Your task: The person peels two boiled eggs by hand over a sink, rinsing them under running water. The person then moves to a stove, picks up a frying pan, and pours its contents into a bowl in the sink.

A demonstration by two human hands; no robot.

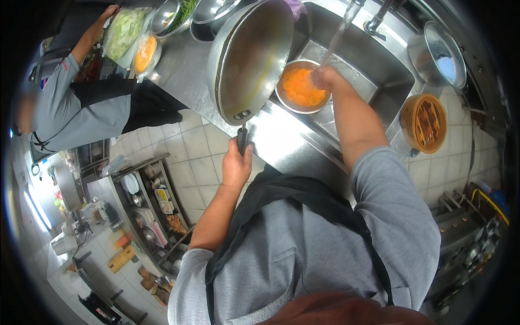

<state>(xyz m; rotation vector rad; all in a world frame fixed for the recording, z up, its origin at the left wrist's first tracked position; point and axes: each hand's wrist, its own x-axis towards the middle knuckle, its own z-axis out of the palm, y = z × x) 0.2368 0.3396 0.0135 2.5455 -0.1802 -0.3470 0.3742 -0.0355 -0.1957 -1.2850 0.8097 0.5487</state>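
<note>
My left hand grips the black handle of a large metal wok. The wok is tipped up on its side over the counter's edge, its brownish, stained inside facing the sink. My right hand is at the right rim of a metal bowl of orange slices, apparently carrot. Its fingers are blurred and partly hidden, so whether they grip the rim or reach among the slices is unclear. Water runs from the faucet down by this hand. Beneath the bowl is a stainless-steel sink.
Left, a co-worker stands by the steel counter, an arm reaching past bagged cut greens. Metal bowls crowd the back. Right of the sink are a metal pot and a bamboo steamer. Shelving stands lower left.
</note>
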